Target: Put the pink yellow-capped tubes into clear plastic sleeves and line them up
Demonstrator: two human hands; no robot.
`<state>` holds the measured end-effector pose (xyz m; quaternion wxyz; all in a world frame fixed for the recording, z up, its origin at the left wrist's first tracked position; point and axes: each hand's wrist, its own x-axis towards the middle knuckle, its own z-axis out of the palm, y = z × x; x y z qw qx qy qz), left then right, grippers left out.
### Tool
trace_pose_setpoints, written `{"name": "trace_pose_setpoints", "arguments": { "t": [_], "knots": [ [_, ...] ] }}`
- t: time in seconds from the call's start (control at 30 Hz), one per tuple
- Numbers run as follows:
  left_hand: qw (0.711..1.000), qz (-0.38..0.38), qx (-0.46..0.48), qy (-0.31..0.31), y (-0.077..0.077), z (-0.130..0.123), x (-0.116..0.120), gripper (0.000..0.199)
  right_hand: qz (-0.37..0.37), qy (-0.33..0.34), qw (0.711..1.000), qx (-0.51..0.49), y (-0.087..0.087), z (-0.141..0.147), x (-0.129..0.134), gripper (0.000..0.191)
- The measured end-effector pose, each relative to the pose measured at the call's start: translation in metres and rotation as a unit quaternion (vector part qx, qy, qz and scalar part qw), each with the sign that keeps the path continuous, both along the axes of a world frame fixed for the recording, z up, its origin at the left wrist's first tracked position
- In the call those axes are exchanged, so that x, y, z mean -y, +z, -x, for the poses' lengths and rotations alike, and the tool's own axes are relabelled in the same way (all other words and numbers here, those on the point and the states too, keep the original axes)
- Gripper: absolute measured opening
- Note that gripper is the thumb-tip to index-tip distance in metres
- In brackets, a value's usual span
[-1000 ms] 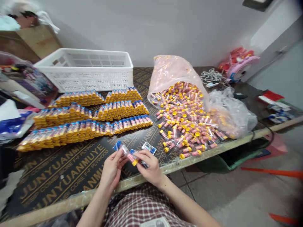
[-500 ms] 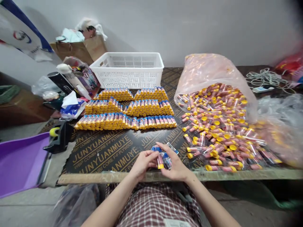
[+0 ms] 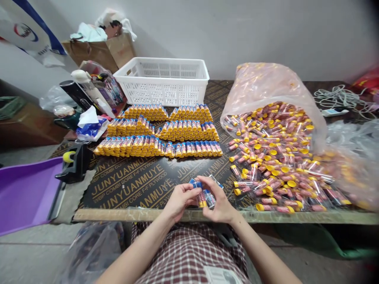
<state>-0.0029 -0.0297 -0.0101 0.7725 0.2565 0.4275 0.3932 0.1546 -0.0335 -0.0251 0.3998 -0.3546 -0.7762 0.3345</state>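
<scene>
Your left hand [image 3: 179,201] pinches the small tube [image 3: 201,200], its fingers pressed near the blue upper end. Your right hand [image 3: 221,203] curves widely about the tube's 3 o'clock side, forefinger by the top and thumb by the yellow end; whether those fingers grip, you can't tell. A second ago the tube slanted more; now it stands steeper, blue toward 11, yellow toward 5. Your view has swung left, bringing in the purple dustpan [image 3: 28,197] at 9 o'clock.

The surface [image 3: 115,201] reads "JUNYUANMUYE" and "WBP COMBI CORE F-F PLYWOOD" in gold. Print on the blue-and-white pieces [image 3: 210,198] inside your right hand's curve is too small to read. Blue-and-yellow tube stacks [image 3: 134,145] lie at 11 o'clock, just before the white basket [image 3: 168,91]; yellow-capped loose tubes [image 3: 272,159] spill from a bag [image 3: 266,81] at 2.
</scene>
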Motion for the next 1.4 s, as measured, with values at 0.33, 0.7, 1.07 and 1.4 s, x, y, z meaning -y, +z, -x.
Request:
{"name": "trace_pose_setpoints", "arguments": {
  "t": [0.33,0.7,1.07,1.4],
  "knots": [
    [1.0,0.002,0.0,0.0,0.001,0.001,0.001,0.03,-0.002,-0.01,1.0,-0.021,-0.004,0.002,0.003,0.082],
    [0.968,-0.11,-0.213,0.074,-0.014,0.038,-0.049,0.036,-0.047,-0.141,0.954,0.258,0.004,-0.077,-0.009,0.032],
    [0.663,-0.272,-0.697,0.029,0.025,0.073,-0.181,0.029,-0.12,-0.162,0.891,0.407,-0.045,-0.132,-0.008,0.023],
    [0.626,-0.329,-0.706,0.041,0.037,0.064,-0.164,0.037,-0.074,-0.347,0.921,0.162,0.001,-0.132,0.007,0.032]
  ]
}}
